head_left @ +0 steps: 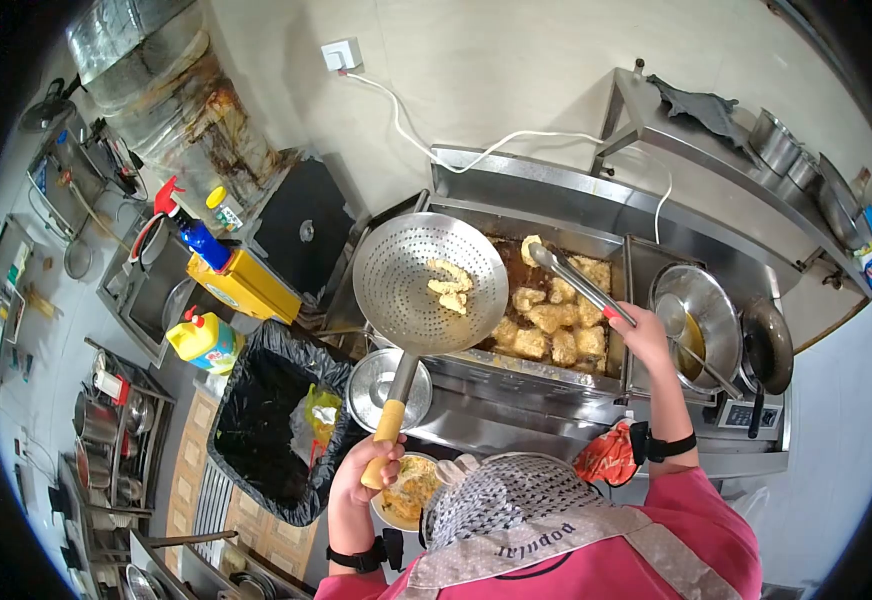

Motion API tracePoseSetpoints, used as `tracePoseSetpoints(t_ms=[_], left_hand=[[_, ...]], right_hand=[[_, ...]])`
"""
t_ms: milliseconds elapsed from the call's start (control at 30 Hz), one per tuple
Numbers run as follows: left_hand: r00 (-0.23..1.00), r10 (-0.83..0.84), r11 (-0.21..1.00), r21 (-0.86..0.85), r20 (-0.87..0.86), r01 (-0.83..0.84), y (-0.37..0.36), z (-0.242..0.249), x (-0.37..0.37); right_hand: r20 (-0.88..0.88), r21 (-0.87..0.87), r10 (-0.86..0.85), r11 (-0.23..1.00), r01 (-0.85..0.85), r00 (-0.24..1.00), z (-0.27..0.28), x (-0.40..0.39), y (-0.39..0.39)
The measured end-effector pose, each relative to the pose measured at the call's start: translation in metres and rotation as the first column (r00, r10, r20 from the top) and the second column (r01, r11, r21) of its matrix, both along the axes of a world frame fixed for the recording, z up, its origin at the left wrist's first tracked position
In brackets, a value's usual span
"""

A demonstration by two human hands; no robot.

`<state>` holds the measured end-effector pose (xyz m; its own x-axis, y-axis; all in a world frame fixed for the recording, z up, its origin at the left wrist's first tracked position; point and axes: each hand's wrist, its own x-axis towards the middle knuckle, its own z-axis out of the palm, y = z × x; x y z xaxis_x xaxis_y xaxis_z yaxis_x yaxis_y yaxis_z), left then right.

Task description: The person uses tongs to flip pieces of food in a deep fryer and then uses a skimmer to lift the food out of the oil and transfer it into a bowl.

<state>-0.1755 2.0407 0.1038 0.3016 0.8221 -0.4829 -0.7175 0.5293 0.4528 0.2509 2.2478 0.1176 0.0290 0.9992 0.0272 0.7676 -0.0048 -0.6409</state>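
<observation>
My left hand (364, 467) is wrapped round the wooden handle of a large perforated skimmer (396, 295). A few golden battered pieces (450, 285) lie in its bowl, which is above the left part of the deep fryer (476, 362). With my right hand (641, 337) I grip metal tongs (584, 282). Their tips are at one battered piece (530, 250) over the fryer's back. Several more fried pieces (561, 347) sit close together in the dark oil below the tongs. The skimmer hides the oil on the left.
Right of the fryer stand a steel bowl (726, 310) and a dark wok (776, 350). A black-lined bin (256, 440) is at the left, beside a metal colander (361, 395). A bowl of breaded food (411, 490) stands near my body. A white cable (516, 135) crosses the wall behind.
</observation>
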Motion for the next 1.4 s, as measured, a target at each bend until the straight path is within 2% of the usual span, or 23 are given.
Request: tracePoseSetpoints(t_ms=[33,233,333,433,567,767,867,1000,1133,1233,1400], left_hand=[[1.0,0.0,1.0,-0.004,0.0,0.0,0.0,-0.001,0.0],[1.0,0.001,1.0,-0.005,-0.001,-0.001,0.0,-0.003,0.001],[1.0,0.002,1.0,-0.007,0.002,-0.002,0.0,-0.003,0.0],[1.0,0.005,1.0,-0.01,-0.002,-0.005,0.0,-0.002,0.002],[1.0,0.007,1.0,-0.014,-0.002,-0.007,-0.001,-0.004,0.002],[1.0,0.005,1.0,-0.02,0.011,-0.004,0.0,-0.004,0.002],[1.0,0.001,1.0,-0.031,0.008,-0.001,0.0,-0.003,0.002],[1.0,0.011,0.999,-0.041,-0.003,-0.011,0.0,-0.002,0.003],[1.0,0.011,0.999,-0.041,0.0,-0.011,0.001,-0.003,0.003],[1.0,0.013,0.999,-0.04,0.011,-0.013,0.001,-0.005,0.003],[1.0,0.012,0.999,-0.048,0.006,-0.012,0.002,-0.003,0.004]], right_hand=[[-0.012,-0.031,-0.017,0.999,0.017,1.0,0.004,-0.001,-0.005],[0.196,0.049,-0.035,0.998,0.026,0.98,0.008,-0.007,-0.016],[0.354,0.158,-0.064,0.987,0.008,0.933,-0.012,-0.008,-0.014],[0.502,0.173,-0.075,0.985,-0.015,0.862,-0.038,-0.012,-0.007],[0.518,0.113,-0.046,0.994,-0.015,0.854,-0.065,-0.008,0.002],[0.541,-0.005,0.059,0.998,-0.067,0.839,-0.025,-0.023,-0.019],[0.583,0.002,0.13,0.987,-0.161,0.802,-0.03,-0.03,-0.023],[0.624,-0.024,0.15,0.985,-0.173,0.767,-0.057,-0.038,-0.013],[0.642,-0.159,0.234,0.972,-0.171,0.73,-0.06,-0.049,-0.008],[0.638,-0.107,0.223,0.974,-0.202,0.737,-0.065,-0.046,-0.008],[0.491,-0.112,0.139,0.989,-0.095,0.86,-0.06,-0.033,-0.008]])
